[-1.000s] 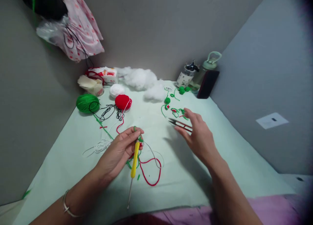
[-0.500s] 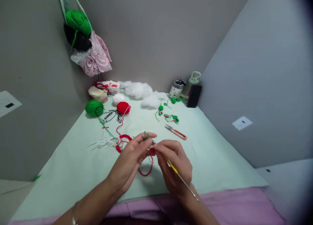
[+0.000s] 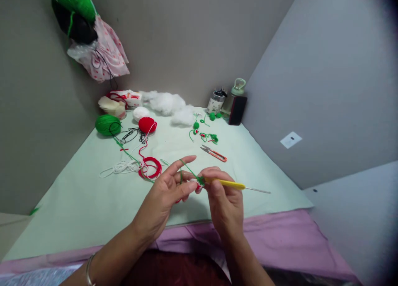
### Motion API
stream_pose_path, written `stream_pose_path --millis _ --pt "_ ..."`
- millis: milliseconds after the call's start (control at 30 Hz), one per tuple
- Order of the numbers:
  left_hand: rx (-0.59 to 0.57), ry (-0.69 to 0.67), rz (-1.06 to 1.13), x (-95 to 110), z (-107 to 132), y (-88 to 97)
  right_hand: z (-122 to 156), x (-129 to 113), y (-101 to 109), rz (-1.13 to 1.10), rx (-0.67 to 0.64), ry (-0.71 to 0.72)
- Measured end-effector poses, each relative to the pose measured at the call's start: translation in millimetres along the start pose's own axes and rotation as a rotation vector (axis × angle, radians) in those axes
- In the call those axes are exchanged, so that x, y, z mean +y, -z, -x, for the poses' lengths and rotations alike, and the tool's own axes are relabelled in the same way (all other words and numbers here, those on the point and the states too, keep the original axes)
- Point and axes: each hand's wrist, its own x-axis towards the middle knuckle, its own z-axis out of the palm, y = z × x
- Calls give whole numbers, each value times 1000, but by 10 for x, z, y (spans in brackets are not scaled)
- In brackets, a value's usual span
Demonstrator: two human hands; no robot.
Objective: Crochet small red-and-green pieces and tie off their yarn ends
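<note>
My left hand [image 3: 169,192] pinches a small crochet piece [image 3: 199,183] in red, white and green between thumb and fingers. Green yarn [image 3: 188,167] runs taut from the raised left index finger down to the piece. In my right hand [image 3: 225,199] is a crochet hook [image 3: 231,184] with a yellow handle, its bare metal end pointing right. The hook's working tip is at the piece, hidden by fingers and yarn. Left of the hands lie a loose coil of red yarn [image 3: 150,167] and a tangle of white yarn [image 3: 126,167].
Behind are a green yarn ball [image 3: 107,125], a red yarn ball [image 3: 147,125], white stuffing [image 3: 164,103] and small green crochet pieces [image 3: 213,138]. Orange thread snips [image 3: 214,153] lie beyond my right hand. A phone [image 3: 238,110] leans against a bottle [image 3: 239,86] at the back right.
The view has shifted, so the table's things sit higher and further left. The hook has turned from slanting down to nearly level, and my left index finger now holds the green yarn stretched out.
</note>
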Motion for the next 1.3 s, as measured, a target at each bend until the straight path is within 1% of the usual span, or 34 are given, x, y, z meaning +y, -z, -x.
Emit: stream_pose_path --millis 67,100,133,233,267,300,333,400,467,567,667,733,867,967,1067,1167,1300 --pt "-16 31 40 -2 -12 0 22 4 3 74 10 38" --pt "-23 44 64 -4 -14 -7 36 1 -1 157 24 77" --pt "-25 51 85 -8 -14 -20 54 -3 -8 268 43 137" --pt "9 47 130 -41 6 -73 119 -13 -39 627 129 402" --pt "22 50 143 -58 17 -89 139 -13 -47 691 158 472" --pt "30 60 156 -76 28 -102 154 -13 -52 713 186 511" --pt "30 75 170 -92 38 -110 163 -12 -52 700 198 518" --pt "10 110 195 -110 54 -110 162 -11 -38 602 182 460" --pt "-13 128 212 -105 62 -93 137 -8 -13 447 140 354" --pt "-24 119 214 -70 65 -55 80 1 17 200 91 174" --pt "-19 95 187 -41 68 -24 32 -3 15 47 72 38" --pt "-14 85 163 -33 73 -8 12 -20 7 -10 63 -8" --pt "-9 58 116 -19 89 20 -9 -74 14 -59 30 -43" --pt "-8 38 75 -5 96 36 -11 -110 39 -50 -7 -37" --pt "0 20 43 -13 95 45 13 -141 57 46 -34 35" --pt "25 -26 -4 -44 88 51 60 -172 67 259 -54 189" --pt "86 -97 -99 -81 81 61 101 -198 88 615 -190 413"
